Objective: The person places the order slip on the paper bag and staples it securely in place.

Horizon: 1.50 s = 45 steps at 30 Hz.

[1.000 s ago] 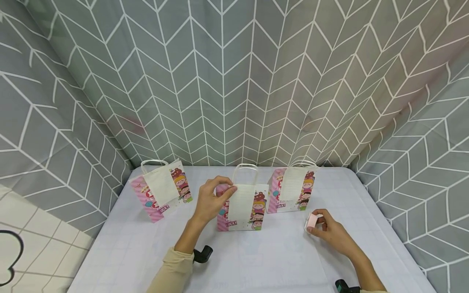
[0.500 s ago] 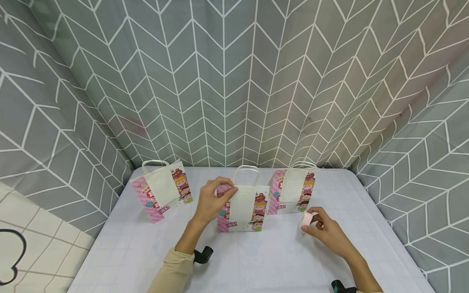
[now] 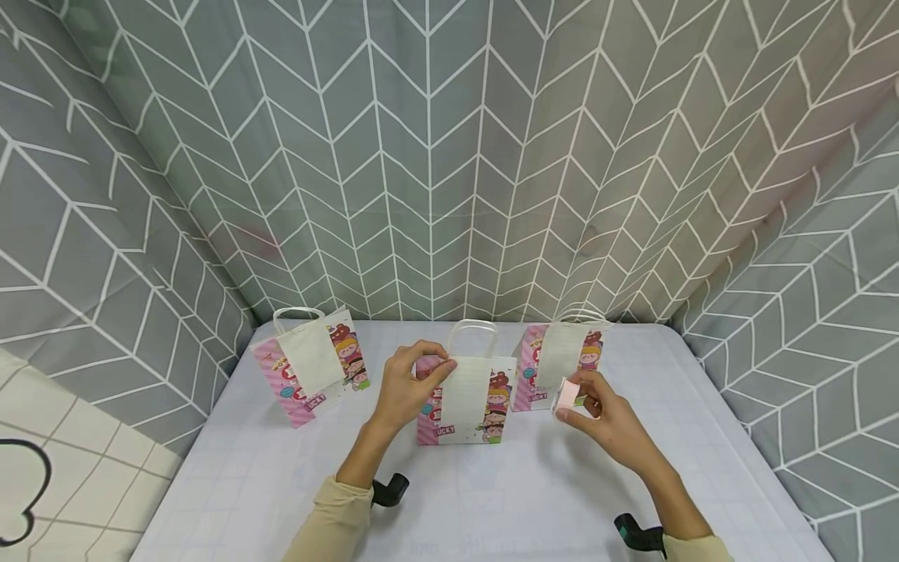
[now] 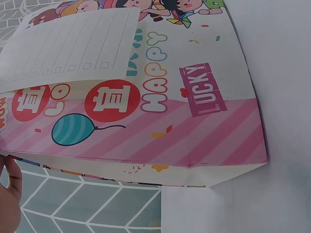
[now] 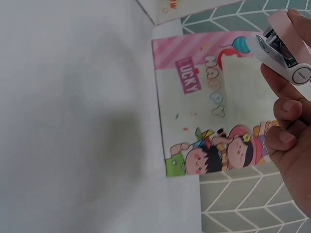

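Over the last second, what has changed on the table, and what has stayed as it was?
The right hand lifted the pink stapler off the table and carried it left, toward the middle bag. The left hand still pinches that bag's top edge; all three bags stayed put.

Three paper bags [image 3: 463, 394] stand in a row on the table [image 3: 492, 499], before the backdrop [image 3: 449, 156].

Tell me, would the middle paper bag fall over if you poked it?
Probably yes. The middle bag is thin paper standing upright on a narrow base, so it looks light and tippy. The left hand pinches its top edge, likely steadying it. It would probably crumple rather than break.
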Tool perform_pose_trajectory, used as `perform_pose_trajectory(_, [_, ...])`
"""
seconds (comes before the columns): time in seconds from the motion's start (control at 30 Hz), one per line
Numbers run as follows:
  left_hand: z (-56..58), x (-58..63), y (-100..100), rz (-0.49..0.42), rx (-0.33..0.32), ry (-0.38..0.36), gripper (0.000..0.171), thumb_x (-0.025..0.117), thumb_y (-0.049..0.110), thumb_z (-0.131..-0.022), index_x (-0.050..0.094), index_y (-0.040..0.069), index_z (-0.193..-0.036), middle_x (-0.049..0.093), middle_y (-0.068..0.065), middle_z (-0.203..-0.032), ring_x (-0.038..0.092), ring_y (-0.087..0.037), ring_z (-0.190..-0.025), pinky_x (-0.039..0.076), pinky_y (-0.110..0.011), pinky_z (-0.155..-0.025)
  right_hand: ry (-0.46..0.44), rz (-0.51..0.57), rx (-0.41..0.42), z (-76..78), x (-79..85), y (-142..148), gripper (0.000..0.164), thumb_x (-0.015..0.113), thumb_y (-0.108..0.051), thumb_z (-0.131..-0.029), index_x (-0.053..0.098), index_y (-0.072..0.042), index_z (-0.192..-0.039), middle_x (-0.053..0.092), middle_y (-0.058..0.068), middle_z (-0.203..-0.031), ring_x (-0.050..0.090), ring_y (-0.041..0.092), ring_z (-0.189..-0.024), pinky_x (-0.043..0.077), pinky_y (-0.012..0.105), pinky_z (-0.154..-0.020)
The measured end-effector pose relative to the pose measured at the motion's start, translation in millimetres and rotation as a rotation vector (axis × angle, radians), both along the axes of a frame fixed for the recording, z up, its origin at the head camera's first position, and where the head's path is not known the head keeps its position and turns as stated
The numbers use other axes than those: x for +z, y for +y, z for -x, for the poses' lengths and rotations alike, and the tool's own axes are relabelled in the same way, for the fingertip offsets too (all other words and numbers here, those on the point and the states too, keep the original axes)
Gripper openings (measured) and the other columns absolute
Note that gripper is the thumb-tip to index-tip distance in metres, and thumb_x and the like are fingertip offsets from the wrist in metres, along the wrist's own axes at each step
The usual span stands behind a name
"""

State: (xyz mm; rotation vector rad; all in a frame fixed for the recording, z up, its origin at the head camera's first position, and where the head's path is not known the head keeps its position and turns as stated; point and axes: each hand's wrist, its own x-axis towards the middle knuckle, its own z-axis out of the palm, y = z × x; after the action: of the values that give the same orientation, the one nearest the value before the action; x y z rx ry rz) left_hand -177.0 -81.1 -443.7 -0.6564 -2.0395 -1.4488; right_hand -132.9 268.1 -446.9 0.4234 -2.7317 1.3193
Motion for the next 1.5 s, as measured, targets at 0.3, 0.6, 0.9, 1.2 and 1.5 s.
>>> perform_pose_trajectory(0.3, [-1.0, -2.6, 1.9, 0.002, 0.021, -0.006, 0.023, 0.085, 0.007, -0.079, 0.070, 0.018, -0.093, 0.074, 0.000, -0.092, 0.049, -0.019, -0.078, 0.036, -0.035, -0.072, 0.107, 0.050, -0.009, 7.4, 18.5, -21.2, 0.052, 0.077, -0.028, -0.090, 0.047, -0.020, -0.132, 0.060, 0.008, -0.097, 0.047, 0.020, -0.078, 0.039, 0.028, -0.062])
perform_pose_trajectory(0.6, [-16.9, 21.7, 9.2, 0.015, 0.031, 0.019, 0.020, 0.081, -0.001, -0.080, 0.068, 0.011, -0.090, 0.074, -0.006, -0.086, 0.047, -0.021, -0.072, 0.035, -0.034, -0.071, 0.257, 0.250, 0.019, 18.8, 48.3, -50.9, 0.058, 0.073, 0.004, -0.087, 0.043, -0.005, -0.136, 0.062, 0.010, -0.105, 0.053, 0.018, -0.079, 0.044, 0.022, -0.066])
perform_pose_trajectory(0.9, [-3.4, 4.9, 8.6, 0.030, 0.028, 0.023, 0.021, 0.083, 0.002, -0.079, 0.068, 0.012, -0.090, 0.075, -0.005, -0.088, 0.051, -0.021, -0.073, 0.037, -0.036, -0.072, 0.293, 0.307, 0.033, 29.5, 65.7, -81.4, 0.054, 0.075, -0.002, -0.089, 0.047, -0.011, -0.134, 0.063, 0.009, -0.099, 0.053, 0.019, -0.074, 0.044, 0.023, -0.063])
perform_pose_trajectory(1.2, [-1.2, 0.9, 3.6, 0.032, 0.000, 0.013, 0.016, 0.082, 0.016, -0.085, 0.070, 0.022, -0.093, 0.075, 0.006, -0.093, 0.056, -0.017, -0.082, 0.040, -0.036, -0.075, 0.228, 0.233, 0.064, 47.0, 70.5, -102.8, 0.050, 0.075, -0.009, -0.091, 0.048, -0.012, -0.133, 0.064, 0.014, -0.103, 0.050, 0.024, -0.078, 0.041, 0.027, -0.066])
perform_pose_trajectory(1.5, [-1.8, 2.2, 2.9, 0.052, 0.026, 0.015, 0.016, 0.082, 0.017, -0.086, 0.069, 0.022, -0.093, 0.074, 0.007, -0.091, 0.050, -0.013, -0.073, 0.038, -0.034, -0.069, 0.144, 0.176, 0.154, 47.6, 82.7, -118.4, 0.046, 0.075, -0.009, -0.090, 0.051, -0.007, -0.130, 0.064, 0.018, -0.104, 0.047, 0.028, -0.078, 0.039, 0.030, -0.067])
